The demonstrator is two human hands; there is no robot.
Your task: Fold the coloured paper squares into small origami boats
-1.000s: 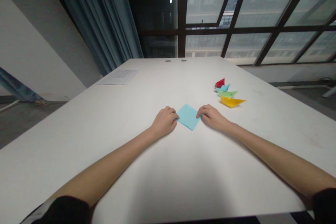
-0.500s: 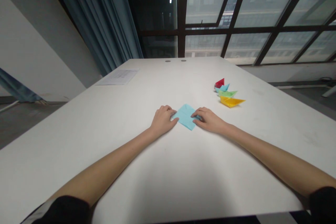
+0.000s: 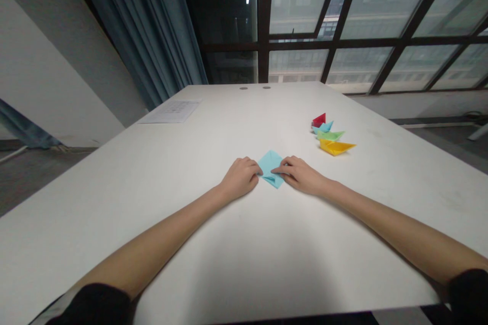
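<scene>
A small light-blue sheet of origami paper [image 3: 271, 159] lies on the white table with one corner pointing away from me. Its near part is folded, and a raised flap shows by the lower corner. At the left edge, my left hand [image 3: 241, 176] is closed, fingertips gripping the paper there. My right hand [image 3: 301, 175] holds the right edge, thumb below and index finger reaching over the middle of the sheet. The fingertips partly cover both side corners.
To the right stand folded paper boats in a row: yellow [image 3: 336, 148], green [image 3: 331, 135], light blue [image 3: 324, 127] and red [image 3: 319, 120]. A printed sheet [image 3: 171, 111] lies at the table's far left. Windows and a blue curtain [image 3: 152, 25] are behind the white table [image 3: 244, 264].
My left fingertips have moved in along the paper's left edge, and the right index finger reaches further inward. The near part of the paper now shows a raised flap.
</scene>
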